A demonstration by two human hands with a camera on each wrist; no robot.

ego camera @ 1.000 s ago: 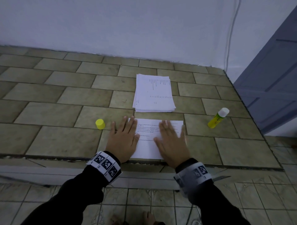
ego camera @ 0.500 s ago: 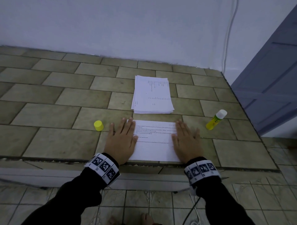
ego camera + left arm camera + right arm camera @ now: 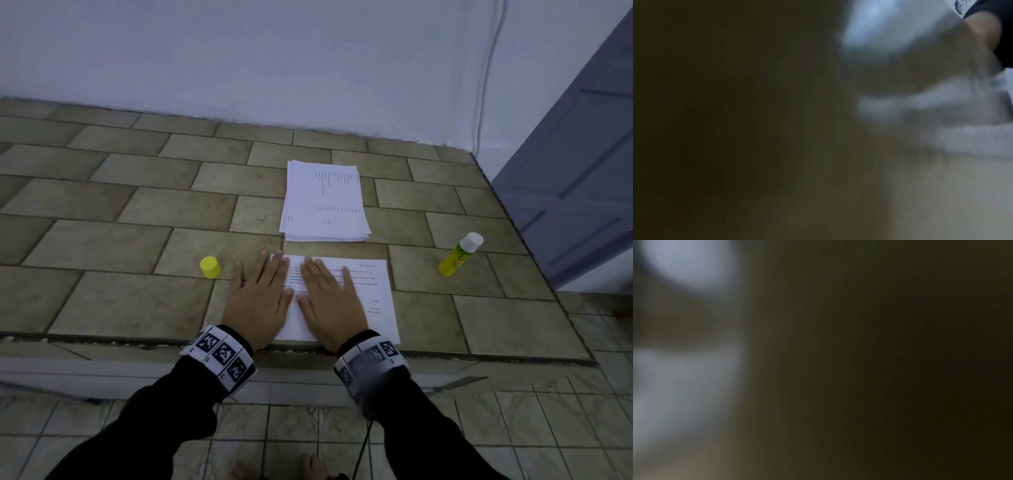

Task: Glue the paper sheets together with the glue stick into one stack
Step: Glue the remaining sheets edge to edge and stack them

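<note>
A person's left hand (image 3: 257,301) and right hand (image 3: 331,303) lie flat side by side, fingers straight and gripping nothing, on the left part of a printed sheet (image 3: 373,291) at the near edge of a tiled ledge (image 3: 113,240), apparently pressing it down so a glued layer bonds; whether another sheet lies beneath cannot be told. The left hand overlaps the sheet's left edge onto the tile, seemingly to pin it. Just behind sits the stack of paper sheets (image 3: 323,202), its edges slightly fanned, apart from the pressed sheet by a narrow strip of tile. The glue stick (image 3: 460,254) lies tilted well to the right with a white cap end, near the ledge's right edge, while a yellow cap (image 3: 210,267) stands just left of the left hand, both seemingly set out of the working area. Bare tile stretches to the left and between sheet and glue stick. Both wrist views are dark and blurred.
</note>
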